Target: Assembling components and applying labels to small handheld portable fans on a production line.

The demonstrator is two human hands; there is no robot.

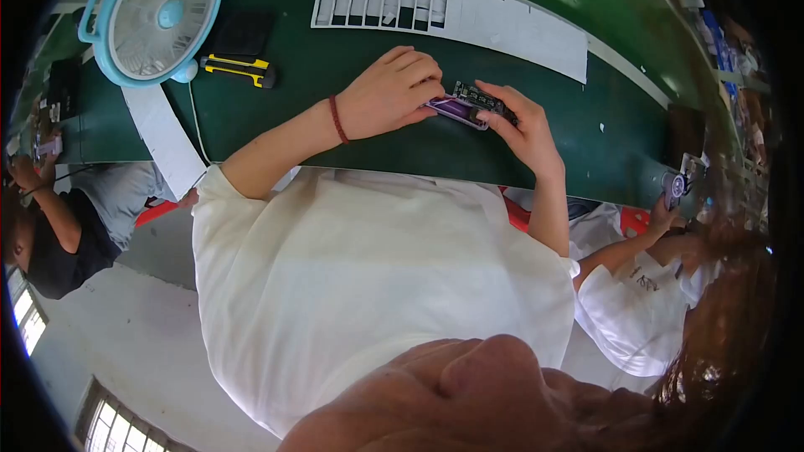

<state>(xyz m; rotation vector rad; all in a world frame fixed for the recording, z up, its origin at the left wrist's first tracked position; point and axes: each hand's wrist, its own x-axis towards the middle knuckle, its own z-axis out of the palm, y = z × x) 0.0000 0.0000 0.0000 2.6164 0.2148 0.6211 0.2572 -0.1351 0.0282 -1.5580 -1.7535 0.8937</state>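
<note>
Dark green worktop (318,92), carrying along its far side a white slotted frame (381,0) and, at the left, a blue fan (170,13) with a yellow-and-black cutter (239,69) just beside its foot. To an onlooker in the room, the work sits between the person's two hands, near the middle of the bench. Left hand (389,94): thumb and fingers pinch the left end of a purple-lined housing (457,109). Right hand (528,130): thumb and fingers grasp the right end of a black circuit board (476,95), which lies along the housing's far side; whether the two parts touch cannot be told. Good practice, as judged here: let the left hand steady the housing, hold the board by its edges, bring both level, and avoid forcing. Detail beneath the left fingertips is hidden and merits a check for trapped wiring.
</note>
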